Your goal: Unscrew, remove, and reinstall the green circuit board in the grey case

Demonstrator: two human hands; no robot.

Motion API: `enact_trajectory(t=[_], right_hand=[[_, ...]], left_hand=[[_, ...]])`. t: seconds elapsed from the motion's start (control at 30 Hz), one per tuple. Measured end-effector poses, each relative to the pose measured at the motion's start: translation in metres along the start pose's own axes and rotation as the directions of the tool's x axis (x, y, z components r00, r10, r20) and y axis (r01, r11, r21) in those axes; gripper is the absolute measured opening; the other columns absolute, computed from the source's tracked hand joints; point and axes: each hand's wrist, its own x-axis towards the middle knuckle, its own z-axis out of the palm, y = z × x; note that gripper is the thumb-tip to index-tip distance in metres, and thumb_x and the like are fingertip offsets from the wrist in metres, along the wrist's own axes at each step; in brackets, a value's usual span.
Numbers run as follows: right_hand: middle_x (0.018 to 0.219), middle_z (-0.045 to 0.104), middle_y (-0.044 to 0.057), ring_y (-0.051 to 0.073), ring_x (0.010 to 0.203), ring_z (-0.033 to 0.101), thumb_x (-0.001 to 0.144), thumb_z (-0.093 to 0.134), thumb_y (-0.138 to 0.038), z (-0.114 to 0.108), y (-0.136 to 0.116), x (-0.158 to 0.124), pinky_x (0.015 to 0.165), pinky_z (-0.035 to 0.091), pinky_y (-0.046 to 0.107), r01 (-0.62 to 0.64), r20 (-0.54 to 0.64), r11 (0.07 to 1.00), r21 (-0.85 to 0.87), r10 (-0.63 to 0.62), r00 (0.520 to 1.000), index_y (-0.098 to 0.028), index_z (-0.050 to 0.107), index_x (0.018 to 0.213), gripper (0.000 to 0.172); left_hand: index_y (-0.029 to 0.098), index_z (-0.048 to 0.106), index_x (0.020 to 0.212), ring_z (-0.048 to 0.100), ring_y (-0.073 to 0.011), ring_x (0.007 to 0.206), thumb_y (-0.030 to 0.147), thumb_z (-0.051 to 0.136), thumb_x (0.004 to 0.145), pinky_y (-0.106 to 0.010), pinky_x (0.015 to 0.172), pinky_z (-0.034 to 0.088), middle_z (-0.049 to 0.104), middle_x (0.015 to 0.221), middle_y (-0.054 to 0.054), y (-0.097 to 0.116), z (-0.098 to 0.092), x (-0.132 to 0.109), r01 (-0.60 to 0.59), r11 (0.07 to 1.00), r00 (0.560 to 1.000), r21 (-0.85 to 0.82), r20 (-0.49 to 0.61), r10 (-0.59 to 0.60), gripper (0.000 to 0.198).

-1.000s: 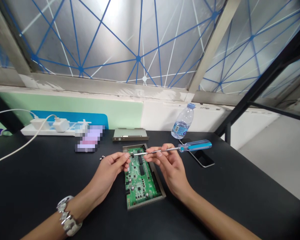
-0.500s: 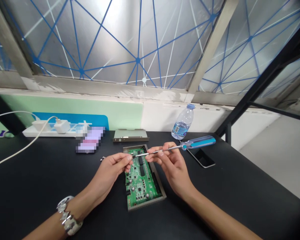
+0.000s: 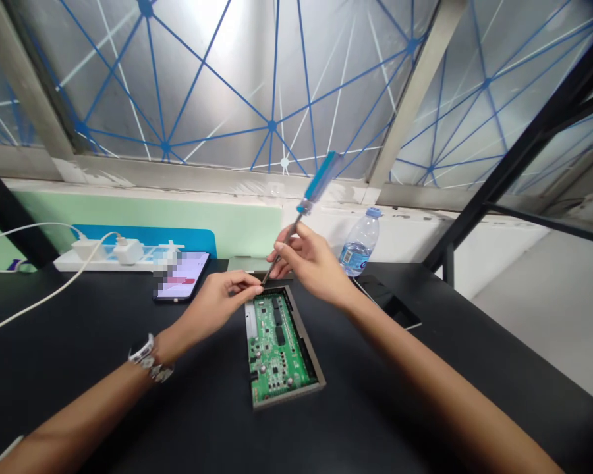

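Right fingers (image 3: 294,259) clamp the screwdriver (image 3: 304,207), its tip beside left fingers (image 3: 246,280) pinched together.

Grn PCB (image 3: 285,355), blk desk (image 3: 202,401), screwdriver (image 3: 308,201) (blu/clr)

Blue-lined, frosted windows (image 3: 237,79) stand above a green-and-white wall (image 3: 247,224) and black table (image 3: 192,408).

Nearer than the fingers (image 3: 248,293), our black tabletop (image 3: 202,408) bore a metal tray (image 3: 286,396) holding a circuit board (image 3: 271,355); beyond them, a metal panel (image 3: 248,264); leftward, a smartphone (image 3: 190,276) and power strip (image 3: 85,263); rightward, a water bottle (image 3: 358,251) and black phone (image 3: 396,305).
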Motion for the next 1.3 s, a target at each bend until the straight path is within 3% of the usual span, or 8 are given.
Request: enact_trajectory(t=[0.17, 0.33, 0.53, 0.87, 1.3], right_hand=[[0.070, 0.067, -0.001, 0.011, 0.048, 0.062, 0.096, 0.052, -0.041, 0.012, 0.027, 0.022, 0.049, 0.052, 0.024, 0.049, 0.021, 0.981, -0.189, -0.046, 0.999, -0.022, 0.051, 0.089, 0.020], [0.072, 0.068, -0.001, 0.012, 0.053, 0.063, 0.098, 0.048, -0.041, 0.021, 0.049, 0.014, 0.055, 0.052, 0.025, 0.077, 0.054, 0.965, -0.252, -0.065, 0.996, -0.022, 0.053, 0.086, 0.024], [0.075, 0.069, 0.001, 0.014, 0.054, 0.064, 0.099, 0.046, -0.041, 0.021, 0.057, 0.010, 0.055, 0.051, 0.026, 0.076, 0.050, 0.960, -0.269, -0.064, 0.997, -0.022, 0.053, 0.087, 0.023], [0.075, 0.068, -0.001, 0.012, 0.058, 0.064, 0.101, 0.044, -0.036, 0.025, 0.057, 0.008, 0.061, 0.052, 0.025, 0.095, 0.070, 0.914, -0.395, -0.073, 0.995, -0.022, 0.051, 0.089, 0.020], [0.075, 0.068, 0.000, 0.012, 0.059, 0.066, 0.101, 0.045, -0.035, 0.022, 0.057, 0.011, 0.062, 0.053, 0.025, 0.082, 0.112, 0.929, -0.360, -0.044, 0.993, -0.021, 0.050, 0.085, 0.021]], left_hand=[[0.021, 0.078, 0.081, 0.062, -0.0225, 0.078, 0.027, 0.070, 0.081, -0.031, 0.074, 0.041, 0.074, 0.083, -0.005, -0.006, -0.007, 0.013, -0.073, 0.971, 0.997, 0.227, 0.034, 0.067, 0.010], [0.024, 0.079, 0.085, 0.060, -0.0238, 0.086, 0.028, 0.066, 0.086, -0.032, 0.080, 0.041, 0.070, 0.089, -0.007, -0.025, -0.005, 0.009, -0.148, 0.920, 0.989, 0.362, 0.028, 0.148, 0.014], [0.023, 0.077, 0.089, 0.058, -0.0245, 0.095, 0.026, 0.060, 0.091, -0.035, 0.086, 0.042, 0.067, 0.096, -0.008, -0.036, -0.003, 0.005, -0.178, 0.872, 0.983, 0.455, 0.052, 0.174, 0.017], [0.020, 0.075, 0.089, 0.064, -0.0191, 0.086, 0.021, 0.059, 0.092, -0.032, 0.080, 0.050, 0.066, 0.095, -0.006, -0.051, -0.002, 0.005, -0.162, 0.889, 0.986, 0.427, 0.027, 0.167, 0.016], [0.019, 0.075, 0.089, 0.065, -0.0183, 0.085, 0.021, 0.060, 0.090, -0.030, 0.076, 0.049, 0.068, 0.093, -0.006, -0.046, 0.000, 0.005, -0.124, 0.925, 0.991, 0.359, -0.001, 0.133, 0.014]])
